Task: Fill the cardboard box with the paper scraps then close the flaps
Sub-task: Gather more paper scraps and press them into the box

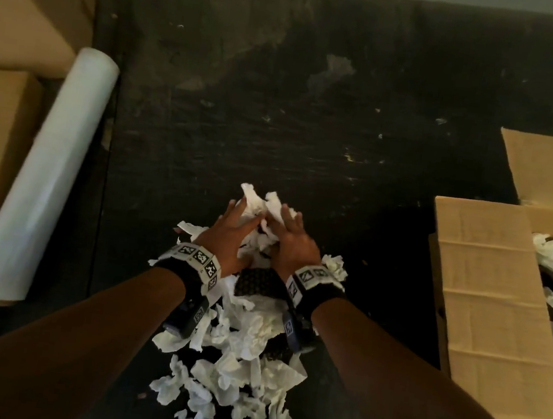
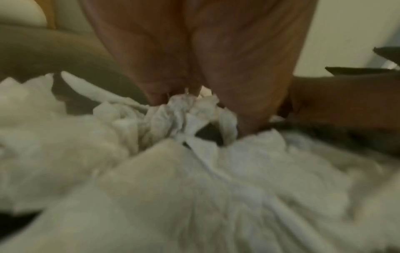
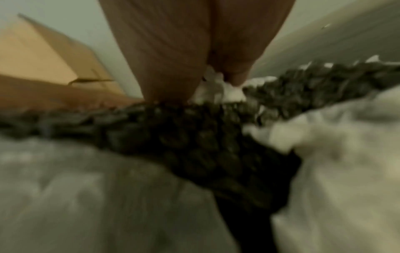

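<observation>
**A:** ok so where's everything sitting? Seeing 2 hands in the lower middle of the head view.

**B:** yep, left hand and right hand are side by side on top of the paper scraps, white crumpled bits piled on the dark tabletop. The fingers on both are mostly straight and spread, cupping a clump between them at the far end of the pile. Not really a tight grip, more like pressing it together from 2 sides.

**A:** and the cardboard box?

**B:** right edge of the frame, flaps open, some scraps already inside. Well apart from the hands.

**A:** wrist cams any use?

**B:** blurry. Left wrist view shows the palm over white paper, right wrist view shows a dark patterned piece mixed in the pile. Also a white roll at the left side.
</observation>
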